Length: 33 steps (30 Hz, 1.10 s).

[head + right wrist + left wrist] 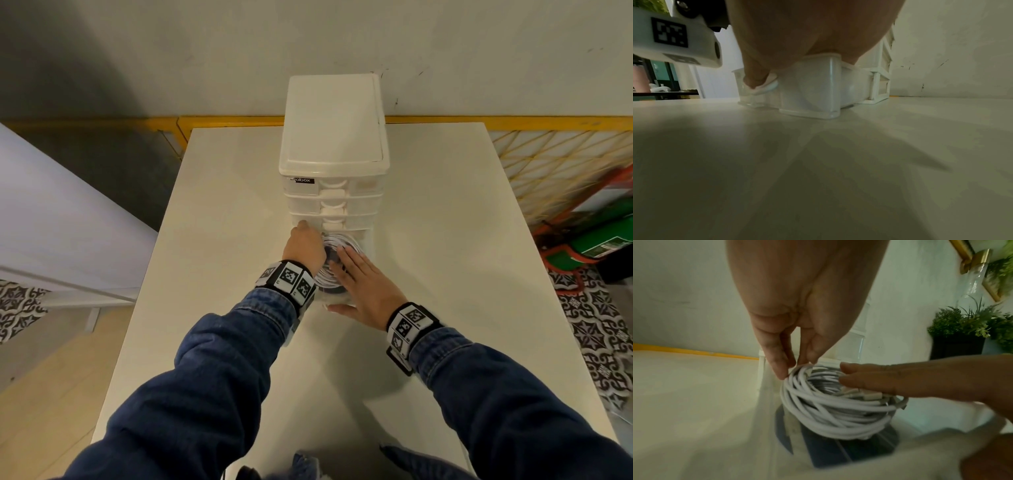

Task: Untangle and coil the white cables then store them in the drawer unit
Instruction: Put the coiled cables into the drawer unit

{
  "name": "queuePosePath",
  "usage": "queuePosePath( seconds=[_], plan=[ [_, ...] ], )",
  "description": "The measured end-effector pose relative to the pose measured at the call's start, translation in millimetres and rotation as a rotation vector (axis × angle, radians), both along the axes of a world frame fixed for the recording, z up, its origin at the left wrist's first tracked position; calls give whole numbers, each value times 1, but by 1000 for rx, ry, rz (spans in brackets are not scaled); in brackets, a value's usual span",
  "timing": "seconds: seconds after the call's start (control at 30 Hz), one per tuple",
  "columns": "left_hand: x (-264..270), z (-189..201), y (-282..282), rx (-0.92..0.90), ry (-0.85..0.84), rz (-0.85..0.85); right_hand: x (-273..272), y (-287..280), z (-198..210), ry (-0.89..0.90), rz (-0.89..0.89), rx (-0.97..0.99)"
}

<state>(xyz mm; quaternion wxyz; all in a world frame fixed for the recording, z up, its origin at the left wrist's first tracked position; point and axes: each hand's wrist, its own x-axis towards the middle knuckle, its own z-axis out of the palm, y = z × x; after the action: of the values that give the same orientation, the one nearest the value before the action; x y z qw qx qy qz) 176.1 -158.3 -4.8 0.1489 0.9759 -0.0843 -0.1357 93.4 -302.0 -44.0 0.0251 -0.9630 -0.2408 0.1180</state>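
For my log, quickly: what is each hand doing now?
Left hand: fingertips pinch the coil rim.
Right hand: open, fingers flat on the coil.

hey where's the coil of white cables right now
The coil of white cables sits in the pulled-out bottom drawer of the drawer unit, mid-table in the head view, with the left hand on its left and the right hand flat over it.
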Motion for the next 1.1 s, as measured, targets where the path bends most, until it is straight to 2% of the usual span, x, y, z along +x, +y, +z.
queuePosePath(
  seconds=[0.1, 0.17, 0.27, 0.4, 0.47, 0.53, 0.57, 0.63, 0.7, 0.8, 0.87, 0.97, 1.1],
  plan=[
    [-5, 4, 0, 118, -61, -43, 5, 0, 0, -2, -28, -29],
    [-5, 6, 4, 126, -55, -56, 7, -1, 1, 15, -31, -39],
    [1, 7, 16, -23, 58, -18, 8, -2, 3, 27, -21, -40],
    [9, 19, 35, -186, 30, 137, 8, -2, 3, 21, -20, -31],
    [14, 32, 44, -310, -76, 301, 8, -2, 4, 21, -26, -27],
    [23, 49, 50, -458, -296, 455, 7, -1, 5, 24, -34, -31],
    [26, 60, 50, -532, -427, 479, 7, -1, 6, 30, -37, -40],
    [33, 83, 46, -644, -632, 361, 6, 1, 9, 36, -40, -57],
    [40, 102, 38, -597, -687, 115, 6, 1, 11, 34, -38, -51],
    [46, 109, 25, -434, -446, -148, 10, 2, 15, 30, -24, -43],
    [47, 100, 22, -389, -365, -212, 14, 2, 18, 34, -21, -46],
    [50, 92, 24, -419, -414, -220, 21, 1, 23, 63, -12, -53],
    [53, 95, 24, -392, -397, -213, 32, 0, 29, 113, -14, -68]
  ],
)
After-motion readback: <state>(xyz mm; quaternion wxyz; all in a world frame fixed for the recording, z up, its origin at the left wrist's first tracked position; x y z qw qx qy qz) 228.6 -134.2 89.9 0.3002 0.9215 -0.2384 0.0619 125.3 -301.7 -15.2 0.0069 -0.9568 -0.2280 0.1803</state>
